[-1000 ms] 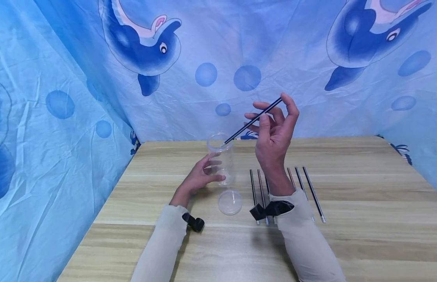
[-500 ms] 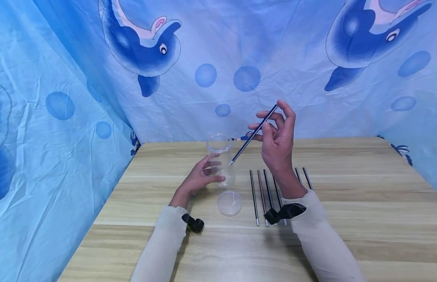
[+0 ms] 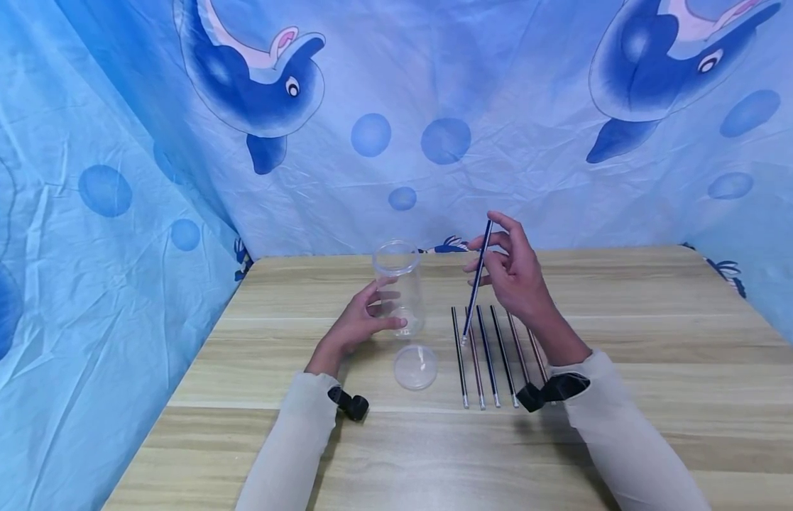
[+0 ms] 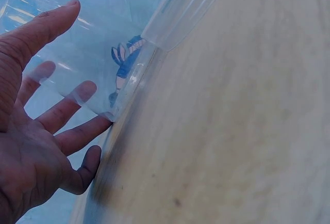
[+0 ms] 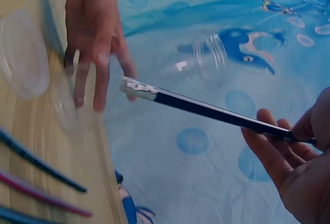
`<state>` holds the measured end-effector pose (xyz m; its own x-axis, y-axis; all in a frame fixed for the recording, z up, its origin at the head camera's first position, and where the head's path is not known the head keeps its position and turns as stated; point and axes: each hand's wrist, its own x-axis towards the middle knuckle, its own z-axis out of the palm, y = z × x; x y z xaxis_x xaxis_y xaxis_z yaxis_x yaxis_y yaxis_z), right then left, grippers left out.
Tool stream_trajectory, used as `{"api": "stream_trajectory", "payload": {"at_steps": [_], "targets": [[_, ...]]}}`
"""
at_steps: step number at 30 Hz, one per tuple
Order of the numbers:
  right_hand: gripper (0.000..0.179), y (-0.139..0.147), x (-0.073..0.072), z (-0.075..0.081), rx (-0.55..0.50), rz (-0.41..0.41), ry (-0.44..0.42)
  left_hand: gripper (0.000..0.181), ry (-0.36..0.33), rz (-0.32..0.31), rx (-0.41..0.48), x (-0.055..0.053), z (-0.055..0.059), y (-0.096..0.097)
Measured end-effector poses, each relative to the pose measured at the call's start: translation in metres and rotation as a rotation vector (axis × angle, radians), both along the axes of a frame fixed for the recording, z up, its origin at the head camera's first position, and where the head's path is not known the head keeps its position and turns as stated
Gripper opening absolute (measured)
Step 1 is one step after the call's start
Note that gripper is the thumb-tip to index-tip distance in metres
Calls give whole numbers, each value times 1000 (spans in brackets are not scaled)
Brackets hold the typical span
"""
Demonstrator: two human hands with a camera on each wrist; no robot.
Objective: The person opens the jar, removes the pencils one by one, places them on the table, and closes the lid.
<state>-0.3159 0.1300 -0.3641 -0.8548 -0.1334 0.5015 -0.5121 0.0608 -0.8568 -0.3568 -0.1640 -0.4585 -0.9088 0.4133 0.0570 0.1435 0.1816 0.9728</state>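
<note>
My left hand (image 3: 356, 325) holds an upright clear plastic jar (image 3: 410, 292) low on its side, thumb on the near side and fingers behind the wall. The jar's top has no lid on it. Up in the air to its right, my right hand (image 3: 519, 275) pinches a dark blue striped pencil (image 3: 477, 282) near its upper end. The pencil slants steeply, its silver ferrule and eraser end (image 5: 138, 88) pointing down over the row of pencils. A round clear lid (image 3: 416, 367) lies on the table in front of the jar.
Several pencils (image 3: 488, 355) lie side by side on the wooden table (image 3: 677, 397), eraser ends toward me, partly hidden by my right forearm. A blue dolphin-print cloth (image 3: 345, 78) hangs behind the table and along its left side.
My right hand has moved right and down, away from the jar's rim, and the pencil in it has swung from a shallow slant to nearly upright. The left hand and jar stay put.
</note>
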Motion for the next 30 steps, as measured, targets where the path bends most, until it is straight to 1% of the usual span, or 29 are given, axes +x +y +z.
{"api": "stream_trajectory", "payload": {"at_steps": [4,7,13,17,21,24,30], "targets": [[55,19,-2,-2,110,66,-31,85,-6,6,3,1,1,0],[54,32,-4,-1,165,128,-54,84,-7,10,2,1,2,1],[53,58,-8,-1,233,173,-103,87,-15,-3,12,0,1,1],[50,80,-11,-4,280,197,-130,86,-19,-6,12,1,2,1],[49,101,-14,-10,320,200,-149,85,-13,2,-2,2,3,2],[47,112,-17,-15,353,184,-175,84,0,7,-11,3,3,1],[46,129,-21,-26,381,156,-267,84,8,14,-9,2,1,1]]}}
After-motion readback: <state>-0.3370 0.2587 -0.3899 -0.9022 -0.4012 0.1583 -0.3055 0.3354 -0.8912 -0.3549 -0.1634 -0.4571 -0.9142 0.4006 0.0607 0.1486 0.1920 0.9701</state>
